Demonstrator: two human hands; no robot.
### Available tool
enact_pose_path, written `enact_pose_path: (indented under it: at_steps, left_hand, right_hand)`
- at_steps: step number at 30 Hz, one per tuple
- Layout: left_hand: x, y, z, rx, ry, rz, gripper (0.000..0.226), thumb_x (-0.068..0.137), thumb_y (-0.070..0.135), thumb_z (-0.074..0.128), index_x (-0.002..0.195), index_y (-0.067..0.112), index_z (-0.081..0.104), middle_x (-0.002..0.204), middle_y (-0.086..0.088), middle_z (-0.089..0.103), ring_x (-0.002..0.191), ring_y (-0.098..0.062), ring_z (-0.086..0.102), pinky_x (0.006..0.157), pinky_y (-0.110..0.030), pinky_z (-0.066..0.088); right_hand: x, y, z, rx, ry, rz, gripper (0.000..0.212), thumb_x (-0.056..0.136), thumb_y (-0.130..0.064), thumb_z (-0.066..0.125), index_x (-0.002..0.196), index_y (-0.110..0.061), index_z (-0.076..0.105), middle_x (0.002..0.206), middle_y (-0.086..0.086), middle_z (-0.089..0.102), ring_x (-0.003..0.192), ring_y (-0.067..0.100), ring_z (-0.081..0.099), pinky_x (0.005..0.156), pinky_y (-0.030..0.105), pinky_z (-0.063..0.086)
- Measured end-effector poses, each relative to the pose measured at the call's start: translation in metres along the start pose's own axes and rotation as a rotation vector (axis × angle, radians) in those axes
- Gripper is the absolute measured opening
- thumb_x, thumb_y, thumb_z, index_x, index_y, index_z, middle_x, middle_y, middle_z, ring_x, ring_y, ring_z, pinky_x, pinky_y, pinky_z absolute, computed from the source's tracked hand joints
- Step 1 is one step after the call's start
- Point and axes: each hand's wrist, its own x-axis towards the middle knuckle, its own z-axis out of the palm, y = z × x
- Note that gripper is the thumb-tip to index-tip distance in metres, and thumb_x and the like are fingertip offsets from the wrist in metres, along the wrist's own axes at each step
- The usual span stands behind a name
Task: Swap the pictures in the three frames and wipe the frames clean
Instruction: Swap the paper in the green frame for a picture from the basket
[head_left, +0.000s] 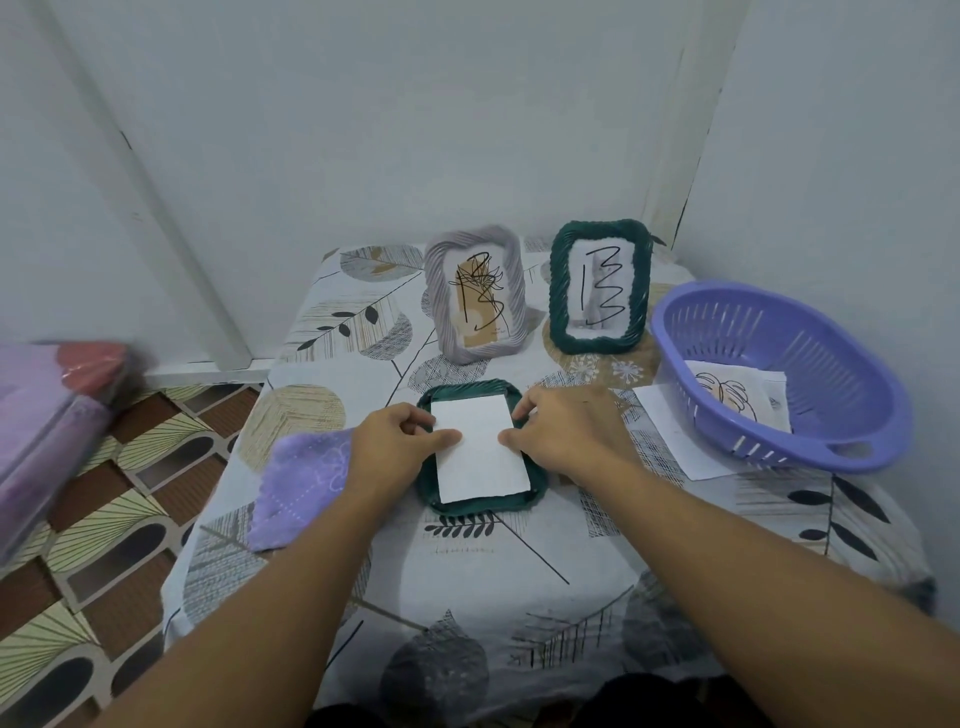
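A dark green frame (535, 488) lies flat, face down, in the middle of the table with a white sheet (480, 457) on its back. My left hand (397, 441) presses the sheet's left edge with its thumb. My right hand (561, 431) touches the sheet's right edge, fingers curled at the frame's rim. Behind stand a grey-white frame (511, 291) and a second dark green frame (558, 291), each with a scribbled picture. A purple cloth (301, 483) lies left of my left hand.
A purple plastic basket (831, 457) at the right holds a picture sheet (737, 397) and rests on another white sheet (675, 436). The patterned tablecloth (467, 597) covers a small table in a wall corner. Blurred purple and red objects (52, 415) are at the left.
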Motion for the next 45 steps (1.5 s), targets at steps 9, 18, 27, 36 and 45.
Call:
enact_pose_path:
  at_steps: [9,18,27,36,45]
  left_hand:
    - [0.003,-0.001,0.004,-0.002,0.009,-0.006,0.032,0.073,0.024,0.093,0.100,0.016,0.077,0.068,0.003,0.060,0.060,-0.008,0.053,0.050,-0.008,0.040]
    - [0.006,-0.003,0.007,-0.035,0.020,-0.037,0.035,0.073,0.024,0.093,0.103,0.015,0.077,0.067,0.006,0.055,0.059,-0.008,0.050,0.055,-0.017,0.040]
    - [0.006,-0.002,0.009,-0.044,0.024,-0.054,0.035,0.074,0.024,0.092,0.104,0.016,0.077,0.068,0.005,0.056,0.060,-0.009,0.051,0.055,-0.019,0.041]
    - [0.006,-0.005,0.007,-0.071,0.038,-0.051,0.028,0.073,0.024,0.092,0.096,0.018,0.078,0.065,0.007,0.051,0.059,-0.008,0.049,0.052,-0.014,0.037]
    - [0.010,-0.010,0.005,-0.108,0.183,-0.061,0.010,0.088,0.028,0.079,0.095,0.021,0.075,0.070,-0.001,0.063,0.069,-0.018,0.062,0.062,-0.027,0.045]
  right_hand:
    - [0.004,0.002,0.004,0.054,-0.026,0.001,0.026,0.088,-0.037,0.074,0.109,-0.028,0.060,0.085,-0.015,0.055,0.063,-0.001,0.047,0.045,0.018,0.034]
    - [0.010,0.005,0.008,0.062,-0.031,0.023,0.029,0.089,-0.037,0.072,0.114,-0.030,0.061,0.082,-0.015,0.047,0.062,0.003,0.048,0.046,0.022,0.035]
    - [0.019,0.011,0.018,0.173,-0.082,0.023,0.038,0.090,-0.033,0.071,0.127,-0.037,0.066,0.107,-0.011,0.056,0.074,0.011,0.056,0.053,0.025,0.042]
    - [0.022,0.013,0.021,0.203,-0.072,0.030,0.039,0.089,-0.033,0.072,0.128,-0.035,0.067,0.125,-0.006,0.065,0.099,0.015,0.061,0.084,0.030,0.053]
    - [0.014,0.017,-0.004,0.176,0.178,0.039,0.028,0.092,-0.051,0.061,0.113,-0.033,0.064,0.094,-0.009,0.071,0.078,0.010,0.063,0.065,0.028,0.052]
